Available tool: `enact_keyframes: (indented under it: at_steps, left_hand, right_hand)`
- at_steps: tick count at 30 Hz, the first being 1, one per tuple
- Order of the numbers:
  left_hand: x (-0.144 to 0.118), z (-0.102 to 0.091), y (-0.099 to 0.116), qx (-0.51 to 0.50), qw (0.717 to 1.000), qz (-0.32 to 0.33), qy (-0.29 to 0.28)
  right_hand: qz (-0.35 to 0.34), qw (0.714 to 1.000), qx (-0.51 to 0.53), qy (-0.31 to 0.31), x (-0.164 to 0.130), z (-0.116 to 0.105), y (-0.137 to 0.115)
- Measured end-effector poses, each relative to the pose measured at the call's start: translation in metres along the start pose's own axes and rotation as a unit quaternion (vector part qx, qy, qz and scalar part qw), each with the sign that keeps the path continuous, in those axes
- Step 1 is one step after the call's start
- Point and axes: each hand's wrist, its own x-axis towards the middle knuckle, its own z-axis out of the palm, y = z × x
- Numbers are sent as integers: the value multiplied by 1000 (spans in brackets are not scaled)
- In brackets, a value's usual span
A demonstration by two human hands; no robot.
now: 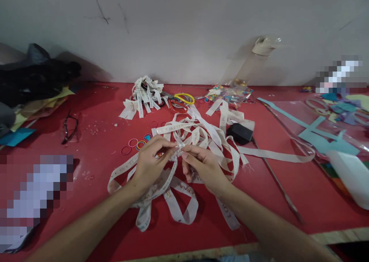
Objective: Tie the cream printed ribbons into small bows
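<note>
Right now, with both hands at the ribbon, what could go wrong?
The ribbon lies in loose, overlapping loops around the left hand and right hand, so pulling one strand might tangle the others.

One strand crosses the thin rod; a tug could snag it or drag the rod.

The rings lie loose close by the left hand, so a sweep might scatter them.

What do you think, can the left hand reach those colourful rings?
Probably yes: the rings lie close beside the left hand, mostly uncovered, but it's busy pinching the ribbon.
</note>
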Motion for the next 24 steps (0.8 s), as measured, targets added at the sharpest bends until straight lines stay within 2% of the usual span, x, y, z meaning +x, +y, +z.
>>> enact_keyframes:
  at_steps: [3,7,13,19,24]
  left_hand:
    - [0,0,2,-19,999,-49,-5]
    - [-1,3,7,-59,993,-103,-9]
    - [-3,7,12,-94,984,-152,-15]
    - [0,2,19,-101,985,-138,-10]
    - [1,3,22,-96,987,-125,-5]
  right_hand:
    - [-25,998,-50,20,1,2,2]
    - [-96,979,-148,106,4,12,-2]
    - [-142,956,-167,193,8,39,-15]
    - [-163,948,-170,215,19,50,-7]
    - [-162,959,-131,195,21,47,1]
